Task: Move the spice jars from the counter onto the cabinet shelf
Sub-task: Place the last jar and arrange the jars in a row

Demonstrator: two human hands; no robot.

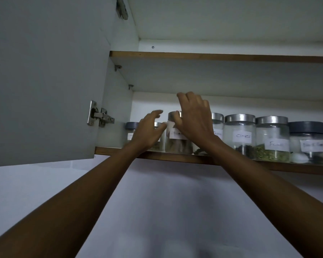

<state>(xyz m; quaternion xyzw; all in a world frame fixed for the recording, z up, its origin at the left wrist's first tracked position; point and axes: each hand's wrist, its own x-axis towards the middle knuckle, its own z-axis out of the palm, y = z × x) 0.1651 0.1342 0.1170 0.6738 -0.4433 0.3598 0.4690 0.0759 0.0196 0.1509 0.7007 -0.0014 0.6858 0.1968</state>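
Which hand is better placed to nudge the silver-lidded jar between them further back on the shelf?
Right, probably. The right hand is up against the jar at its lid. The left hand is open, lower and off to the jar's left.

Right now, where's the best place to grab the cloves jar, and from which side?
Grip the cloves jar by its steel lid, coming from the front and slightly above. It stands upright at the shelf edge, with the fennel jar and another jar crowding its sides, while the space over the lid looks open. Support the glass once it's forward.
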